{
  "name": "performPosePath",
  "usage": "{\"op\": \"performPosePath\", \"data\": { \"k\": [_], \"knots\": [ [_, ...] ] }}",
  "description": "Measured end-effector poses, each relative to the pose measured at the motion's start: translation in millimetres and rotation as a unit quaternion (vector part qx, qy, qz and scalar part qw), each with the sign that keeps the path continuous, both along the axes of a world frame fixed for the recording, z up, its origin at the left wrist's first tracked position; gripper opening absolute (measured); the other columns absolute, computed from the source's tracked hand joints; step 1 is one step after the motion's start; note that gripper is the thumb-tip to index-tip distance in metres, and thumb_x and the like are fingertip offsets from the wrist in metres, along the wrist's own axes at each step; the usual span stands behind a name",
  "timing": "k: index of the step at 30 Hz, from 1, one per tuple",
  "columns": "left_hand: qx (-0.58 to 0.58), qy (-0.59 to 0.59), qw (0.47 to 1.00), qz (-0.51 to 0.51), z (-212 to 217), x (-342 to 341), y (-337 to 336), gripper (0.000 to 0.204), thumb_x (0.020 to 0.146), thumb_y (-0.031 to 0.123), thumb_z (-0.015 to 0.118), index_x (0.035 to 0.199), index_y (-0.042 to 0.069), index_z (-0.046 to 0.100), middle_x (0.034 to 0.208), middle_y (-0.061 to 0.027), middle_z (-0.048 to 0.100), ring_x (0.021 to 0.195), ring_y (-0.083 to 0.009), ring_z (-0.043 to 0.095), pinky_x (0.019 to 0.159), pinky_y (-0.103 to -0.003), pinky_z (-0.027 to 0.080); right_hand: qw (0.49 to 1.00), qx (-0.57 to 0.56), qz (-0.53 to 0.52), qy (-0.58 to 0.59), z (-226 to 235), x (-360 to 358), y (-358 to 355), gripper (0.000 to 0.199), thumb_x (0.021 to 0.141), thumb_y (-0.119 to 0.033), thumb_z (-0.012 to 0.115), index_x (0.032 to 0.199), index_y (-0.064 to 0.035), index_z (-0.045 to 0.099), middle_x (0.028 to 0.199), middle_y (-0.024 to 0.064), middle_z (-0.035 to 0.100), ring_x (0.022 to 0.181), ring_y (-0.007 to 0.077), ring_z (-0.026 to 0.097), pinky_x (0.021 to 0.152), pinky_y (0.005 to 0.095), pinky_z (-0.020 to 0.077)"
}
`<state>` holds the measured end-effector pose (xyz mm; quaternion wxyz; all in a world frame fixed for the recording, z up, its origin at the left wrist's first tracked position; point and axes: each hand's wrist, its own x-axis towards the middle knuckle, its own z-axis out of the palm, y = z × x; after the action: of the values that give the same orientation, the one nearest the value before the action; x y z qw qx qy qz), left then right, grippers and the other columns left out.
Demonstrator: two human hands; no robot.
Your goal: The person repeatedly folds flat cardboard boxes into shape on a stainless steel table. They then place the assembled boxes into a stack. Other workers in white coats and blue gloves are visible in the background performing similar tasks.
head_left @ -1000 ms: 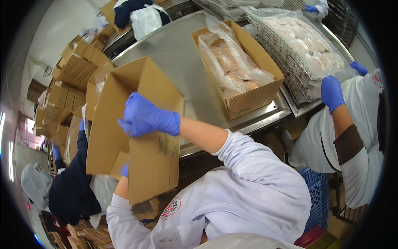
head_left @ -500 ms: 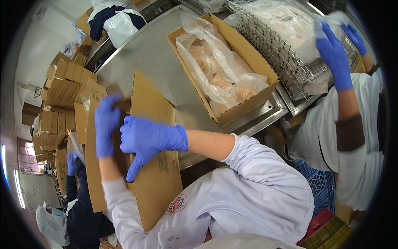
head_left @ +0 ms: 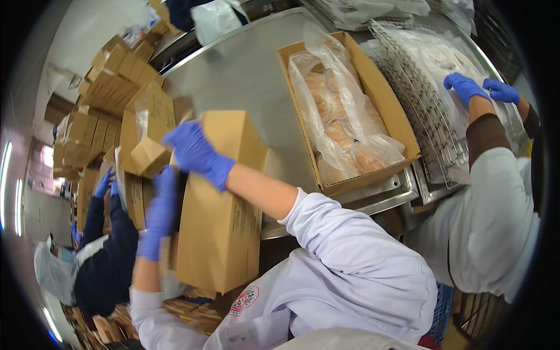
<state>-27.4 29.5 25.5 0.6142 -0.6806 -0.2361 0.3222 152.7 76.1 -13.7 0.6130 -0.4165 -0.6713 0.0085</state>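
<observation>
Both my hands wear blue gloves and work on a brown cardboard box (head_left: pixel 221 227) held upright against the edge of the steel table (head_left: pixel 245 70). My right hand (head_left: pixel 195 151) lies on the box's top end, pressing at a flap. My left hand (head_left: pixel 157 210) grips the box's left side. An open cardboard box (head_left: pixel 391 111) lined with a clear plastic bag of pale food pieces (head_left: pixel 341 125) rests on the table to the right.
To the right, a person in white with blue gloves (head_left: pixel 466 87) handles a wire rack (head_left: pixel 423 111). At left, a person in dark clothing (head_left: pixel 105 256) stands by stacked cardboard boxes (head_left: pixel 111 70). A folded box (head_left: pixel 149 134) leans beside mine.
The box has swung more upright and nearer the table. My right hand moved up to its top end, and my left hand slid down along its left side.
</observation>
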Motion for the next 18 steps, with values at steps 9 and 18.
{"op": "performPosePath", "data": {
  "k": [9, 18],
  "knots": [
    [-0.182, -0.774, 0.563, 0.225, -21, 18, -70, 0.087, 0.074, 0.056, 0.058, 0.141, 0.015, 0.021, 0.148, -0.0074, 0.014, 0.136, -0.0349, 0.003, 0.093, -0.071, -0.004, 0.851, -0.272, -0.107, 0.436, -164, 9, -96, 0.057, 0.087, -0.035, 0.053, 0.123, 0.0069, 0.037, 0.122, 0.0204, 0.043, 0.115, 0.0316, 0.038, 0.099, 0.0407, 0.0282],
    [-0.451, -0.874, -0.171, -0.057, 17, -72, -108, 0.066, 0.090, 0.044, 0.046, 0.138, 0.005, 0.024, 0.138, -0.0109, 0.034, 0.119, -0.0251, 0.041, 0.098, -0.033, 0.036, 0.868, -0.224, 0.356, 0.262, -22, -11, -176, 0.072, 0.085, -0.031, 0.059, 0.140, -0.0062, 0.021, 0.133, 0.0103, 0.039, 0.122, 0.0169, 0.035, 0.102, 0.0307, 0.0277]
  ]
}}
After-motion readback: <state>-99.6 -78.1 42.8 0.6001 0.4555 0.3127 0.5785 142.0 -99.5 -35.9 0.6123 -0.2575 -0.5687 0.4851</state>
